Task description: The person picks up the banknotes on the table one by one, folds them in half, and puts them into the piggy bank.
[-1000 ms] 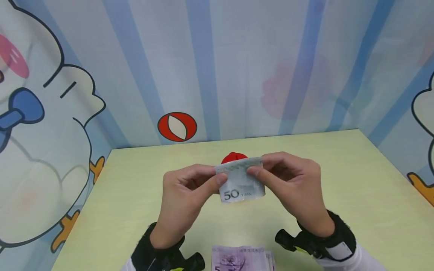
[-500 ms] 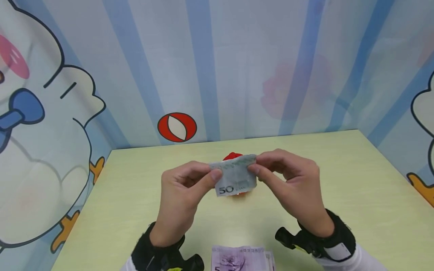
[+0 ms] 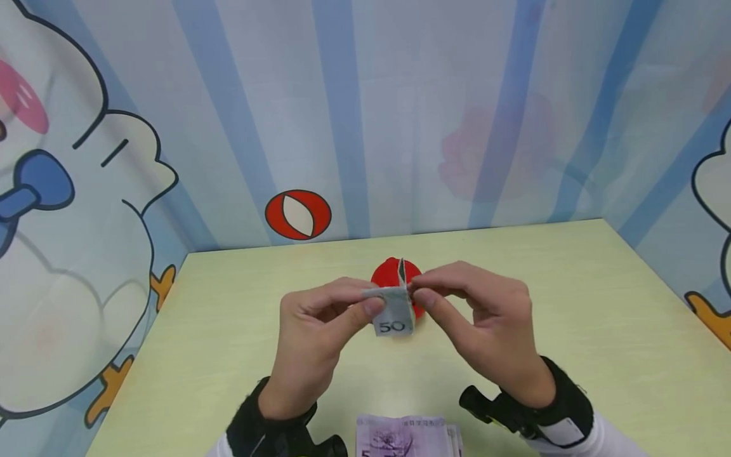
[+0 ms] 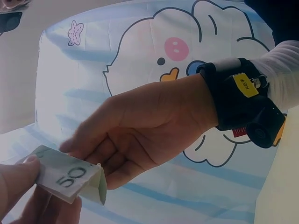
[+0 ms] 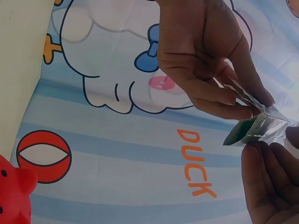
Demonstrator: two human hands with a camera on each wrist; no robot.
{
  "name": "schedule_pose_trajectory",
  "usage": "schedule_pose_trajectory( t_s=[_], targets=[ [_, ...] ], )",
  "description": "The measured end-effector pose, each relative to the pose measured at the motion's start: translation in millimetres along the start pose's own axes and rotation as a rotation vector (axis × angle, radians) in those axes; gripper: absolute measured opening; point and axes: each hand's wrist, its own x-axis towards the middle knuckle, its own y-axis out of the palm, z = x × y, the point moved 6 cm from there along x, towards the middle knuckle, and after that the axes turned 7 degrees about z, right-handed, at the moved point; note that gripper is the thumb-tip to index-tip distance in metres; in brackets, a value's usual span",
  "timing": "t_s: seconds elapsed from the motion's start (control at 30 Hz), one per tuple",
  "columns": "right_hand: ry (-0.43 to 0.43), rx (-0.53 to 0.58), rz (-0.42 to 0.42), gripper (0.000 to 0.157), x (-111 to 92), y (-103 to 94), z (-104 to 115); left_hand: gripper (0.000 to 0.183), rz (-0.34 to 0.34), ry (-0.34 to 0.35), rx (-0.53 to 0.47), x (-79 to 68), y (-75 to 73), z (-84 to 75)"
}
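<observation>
Folding inward, a grey-green banknote (image 3: 393, 312) is held up above the table between two bare hands, near the centre of the head view. Half a second ago it was spread wider, facing the viewer, with "50 YUAN" along its lower edge; now only the "50" part faces forward, and the rest bends back sharply at a crease. The paper looks thin and crisp, its folded layers standing slightly apart in the right wrist view.

The left hand (image 3: 315, 330) pinches the near panel, thumb in front, fingers behind. The right hand (image 3: 485, 324) has thumb and forefinger drawn narrowly together on the crease, appearing to pinch it, though overlapping paper and fingers hide the exact contact.

Behind the note sits a rounded, glossy red figure (image 3: 384, 273), more exposed than before. Nearer the viewer, at the bottom edge, a flat stack of purple banknotes (image 3: 400, 438) lies unmoved on the pale yellow tabletop (image 3: 228, 311), which has faint wood grain. Black wristbands (image 3: 562, 400) circle both wrists over white sleeves. Beyond stands a smooth, blue-striped backdrop (image 3: 388, 127) with cartoon prints.
</observation>
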Motion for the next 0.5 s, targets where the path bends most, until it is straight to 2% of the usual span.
schedule_pose_trajectory(
  t_s=[0.27,0.33,0.5],
  targets=[
    [-0.045,0.009,0.042,0.019,-0.1,5.8,2.4,0.020,0.044,0.038,-0.056,-1.4,2.8,2.1],
    [-0.037,0.020,0.045,0.017,-0.6,6.2,2.4,0.020,0.039,0.035,-0.010,-1.7,2.9,2.1],
    [-0.015,0.059,0.043,0.013,-1.9,5.5,0.5,0.032,-0.026,0.035,0.154,-1.4,0.4,0.6]
  ],
)
